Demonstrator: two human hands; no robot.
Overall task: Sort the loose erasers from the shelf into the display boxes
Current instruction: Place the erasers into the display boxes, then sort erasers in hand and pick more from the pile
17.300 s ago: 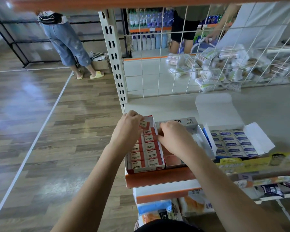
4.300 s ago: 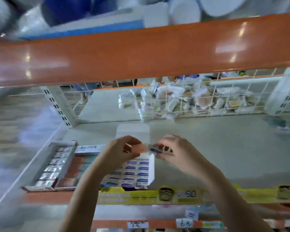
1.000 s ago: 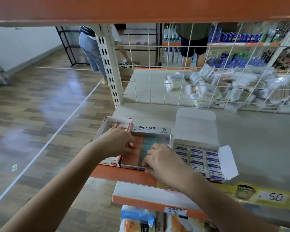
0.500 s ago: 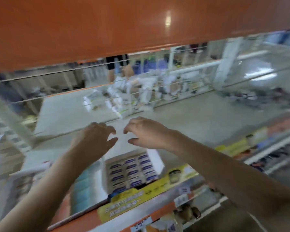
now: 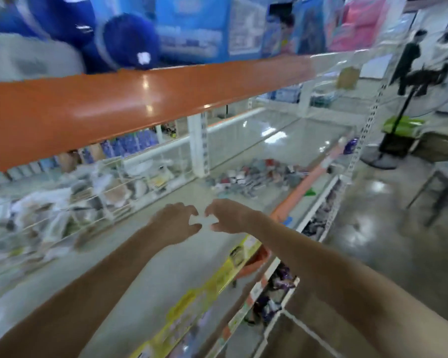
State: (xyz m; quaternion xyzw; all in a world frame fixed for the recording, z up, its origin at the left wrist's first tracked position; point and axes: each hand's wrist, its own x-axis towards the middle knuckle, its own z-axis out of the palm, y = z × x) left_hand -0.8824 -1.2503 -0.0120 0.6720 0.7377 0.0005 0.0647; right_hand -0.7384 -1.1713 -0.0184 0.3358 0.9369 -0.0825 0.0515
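orange beam [image 5: 140, 99] overhead, bare shelf [image 5: 150, 275] below

Both arms are stretched out over the pale shelf [image 5: 166, 270], with the left hand [image 5: 173, 223] and the right hand [image 5: 228, 215] held close together, fingers curled toward each other. A small white item [image 5: 201, 220], too blurred to identify, is seen between the fingertips. A heap of loose erasers [image 5: 254, 178] is spread farther along the shelf. An orange beam [image 5: 114, 99] is seen overhead, and a wire grid [image 5: 109, 192] backs the shelf.
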